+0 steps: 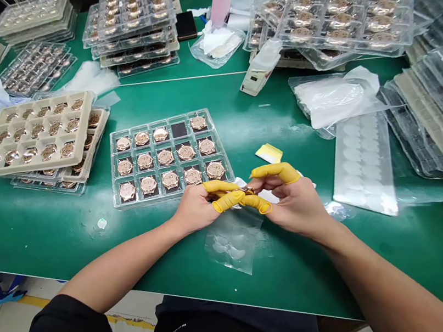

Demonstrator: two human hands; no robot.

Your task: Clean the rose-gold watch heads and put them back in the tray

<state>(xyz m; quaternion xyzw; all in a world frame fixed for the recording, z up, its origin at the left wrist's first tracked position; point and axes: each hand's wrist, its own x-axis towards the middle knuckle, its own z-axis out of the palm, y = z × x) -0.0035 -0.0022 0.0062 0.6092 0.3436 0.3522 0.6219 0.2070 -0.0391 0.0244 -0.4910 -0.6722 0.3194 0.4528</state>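
Yellow finger covers sit on the thumbs and forefingers of both hands. My left hand [206, 202] and my right hand [287, 192] meet just right of the clear tray, fingers closed around a small rose-gold watch case [247, 190] held between them. Most of the case is hidden by the fingers. The clear tray [139, 201] holds rows of rose-gold watch cases on dark pads; one compartment in its back row shows only a black pad [179, 130]. Below the hands lies a clear plastic sheet [233, 244] with round film pieces.
Stacked trays of cases stand at left [33, 133], back [132, 27] and back right [348, 8]. A white device [261, 68], a pink bottle [221, 4], a yellow-and-white pad [269, 153] and a sheet of round stickers [363, 167] lie on the green table [153, 101].
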